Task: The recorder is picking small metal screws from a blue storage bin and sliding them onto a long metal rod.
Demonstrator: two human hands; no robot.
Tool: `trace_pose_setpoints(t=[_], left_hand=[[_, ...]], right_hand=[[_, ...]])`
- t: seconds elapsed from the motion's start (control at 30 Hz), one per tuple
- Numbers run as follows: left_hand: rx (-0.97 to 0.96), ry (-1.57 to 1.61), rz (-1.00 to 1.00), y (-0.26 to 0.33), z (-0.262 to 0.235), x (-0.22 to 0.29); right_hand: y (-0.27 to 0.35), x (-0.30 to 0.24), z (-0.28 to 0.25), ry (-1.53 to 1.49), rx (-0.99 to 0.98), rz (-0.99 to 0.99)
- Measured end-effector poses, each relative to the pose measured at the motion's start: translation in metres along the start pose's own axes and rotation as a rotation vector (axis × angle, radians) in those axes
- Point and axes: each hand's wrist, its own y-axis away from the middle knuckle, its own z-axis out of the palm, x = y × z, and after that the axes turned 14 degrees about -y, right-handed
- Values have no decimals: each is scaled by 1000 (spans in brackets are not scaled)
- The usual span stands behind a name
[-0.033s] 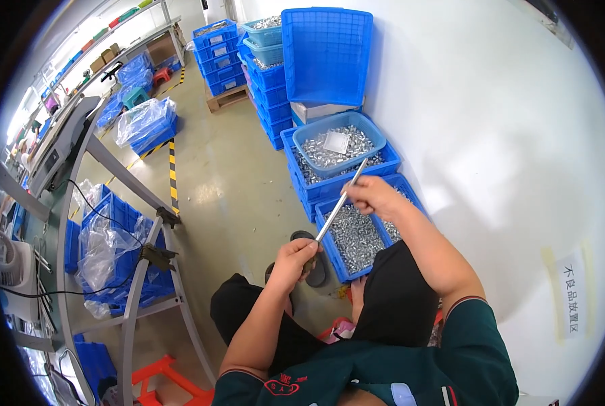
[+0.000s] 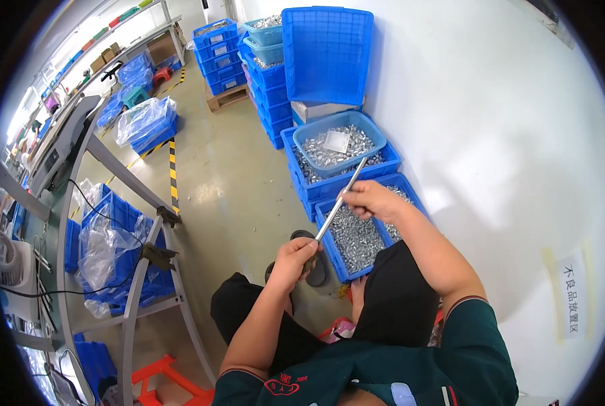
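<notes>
A slim silver metal rod (image 2: 336,207) slants up and to the right in front of me. Its lower end sits in my left hand (image 2: 295,260), whose fingers are closed round it. Farther up, my right hand (image 2: 371,200) pinches the rod between thumb and fingers, leaving the upper tip free. Below and beyond my right hand is a blue bin (image 2: 343,275) full of small shiny metal parts (image 2: 358,237). The rod's tip overlaps the edge of a light blue basket (image 2: 378,146) of similar parts with a white card (image 2: 337,141) on top.
The basket rests in a larger blue crate (image 2: 304,186). Stacked blue crates (image 2: 270,101) and an upright blue crate (image 2: 327,54) stand behind. At left is a grey-legged workbench (image 2: 134,298) with plastic-covered crates (image 2: 106,254). A white wall (image 2: 492,122) runs along my right.
My right hand has shifted slightly down along the rod. My left hand and the rod look almost unmoved.
</notes>
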Motion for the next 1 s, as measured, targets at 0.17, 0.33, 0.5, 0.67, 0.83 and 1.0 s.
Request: trace_pose_setpoints(t=[0.17,0.33,0.5,0.67,0.83,1.0], left_hand=[[44,15,-18,-3,0,1],[63,-11,-24,0,-3,2],[50,-56,5,5,-6,1],[22,-88,-10,7,-7,-1],[3,-96,-21,8,-6,-1],[5,-109,-18,9,-6,-2]], right_hand=[[0,6,-15,-76,-88,97],[6,-7,-43,-288,101,-56],[5,-11,-57,-495,122,-105],[4,-11,-58,-738,116,-134],[5,-12,-53,-741,146,-173],[6,-14,-49,-734,116,-195]])
